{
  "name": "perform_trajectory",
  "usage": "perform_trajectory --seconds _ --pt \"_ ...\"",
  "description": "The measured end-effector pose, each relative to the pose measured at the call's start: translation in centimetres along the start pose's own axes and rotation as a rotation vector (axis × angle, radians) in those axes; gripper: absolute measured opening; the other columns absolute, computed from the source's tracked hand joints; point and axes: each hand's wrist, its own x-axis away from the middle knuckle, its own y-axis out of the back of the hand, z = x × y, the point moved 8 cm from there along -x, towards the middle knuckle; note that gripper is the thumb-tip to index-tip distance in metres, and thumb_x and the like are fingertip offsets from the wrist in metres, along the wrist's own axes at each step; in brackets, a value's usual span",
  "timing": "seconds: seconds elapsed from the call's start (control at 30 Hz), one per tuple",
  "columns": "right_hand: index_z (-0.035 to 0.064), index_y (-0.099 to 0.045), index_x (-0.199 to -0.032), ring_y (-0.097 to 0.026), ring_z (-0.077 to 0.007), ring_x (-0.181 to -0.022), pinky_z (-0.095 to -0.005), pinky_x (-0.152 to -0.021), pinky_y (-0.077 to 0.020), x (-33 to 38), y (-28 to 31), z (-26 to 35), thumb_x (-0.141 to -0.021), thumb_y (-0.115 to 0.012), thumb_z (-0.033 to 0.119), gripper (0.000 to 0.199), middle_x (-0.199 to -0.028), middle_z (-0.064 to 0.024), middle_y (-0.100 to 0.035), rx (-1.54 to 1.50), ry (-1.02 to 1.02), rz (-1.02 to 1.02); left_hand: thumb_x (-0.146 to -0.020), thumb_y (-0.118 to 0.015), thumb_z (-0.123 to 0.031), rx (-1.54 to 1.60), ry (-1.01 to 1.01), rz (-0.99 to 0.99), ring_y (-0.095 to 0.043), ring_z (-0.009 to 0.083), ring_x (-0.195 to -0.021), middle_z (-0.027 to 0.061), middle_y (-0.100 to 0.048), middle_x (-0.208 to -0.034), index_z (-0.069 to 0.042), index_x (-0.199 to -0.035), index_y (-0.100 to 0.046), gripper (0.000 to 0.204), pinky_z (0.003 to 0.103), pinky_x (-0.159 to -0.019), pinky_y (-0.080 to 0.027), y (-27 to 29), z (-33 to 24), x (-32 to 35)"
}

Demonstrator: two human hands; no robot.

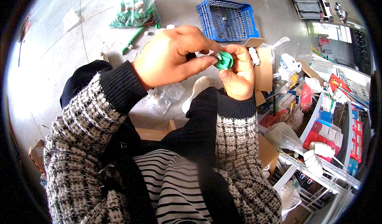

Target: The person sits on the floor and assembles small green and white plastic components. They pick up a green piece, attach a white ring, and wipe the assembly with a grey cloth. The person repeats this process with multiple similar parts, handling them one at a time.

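Both of my hands meet in front of me around a small round green plastic fitting (225,60), which has a raised ridge on its face. My right hand (240,74) curls its thumb and fingers around the fitting from the right. From the left, my left hand (169,56) pinches the fitting's edge between thumb and fingers. A small whitish spot shows beside the left thumb tip; its nature is unclear. The back of the fitting is hidden by my fingers.
Ahead lies a blue plastic crate (203,21). A clear bag of green fittings (135,15) and a green pipe (132,40) are at the far left. On the right stand an opened cardboard box (263,74) with white fittings (254,56) and a cluttered metal shelf (312,118).
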Motion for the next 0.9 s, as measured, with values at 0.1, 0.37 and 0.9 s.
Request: perform_trajectory --seconds 0.1,0.37,0.9 --pt "0.0021 -0.045 -0.108 -0.052 -0.0105 -0.085 -0.0218 -0.077 -0.0410 0.0 -0.6 0.1 -0.069 -0.071 0.006 0.046 -0.095 -0.0033 -0.056 0.050 0.013 0.004 -0.070 -0.066 -0.007 -0.060 -0.021 0.005 -0.058 0.0216 -0.069 0.0086 -0.061 -0.075 -0.003 -0.086 -0.064 0.016 0.030 -0.064 -0.046 -0.3 0.0 0.1" --pt "-0.0004 -0.048 -0.106 -0.055 -0.0144 -0.082 -0.0254 -0.078 -0.0426 -0.3 -0.6 -0.3 -0.069 -0.071 0.008 0.044 -0.092 -0.0064 -0.058 -0.073 -0.003 -0.001 -0.072 -0.062 -0.009 -0.298 -0.021 -0.097 -0.060 0.0217 -0.064 0.0103 -0.059 -0.071 -0.006 -0.081 -0.064 0.010 0.029 -0.058 -0.048 0.2 0.3 0.2" --pt "-0.0002 -0.048 -0.107 -0.054 -0.0172 -0.078 -0.0296 -0.072 -0.0431 -0.6 -0.5 -1.1 -0.075 -0.065 0.025 0.045 -0.092 -0.0070 -0.057 -0.259 -0.091 -0.091 -0.075 -0.066 -0.010 0.150 0.221 0.020 -0.055 0.0125 -0.067 0.0068 -0.059 -0.072 0.000 -0.089 -0.062 0.018 0.026 -0.060 -0.044 -1.0 2.7 0.1"
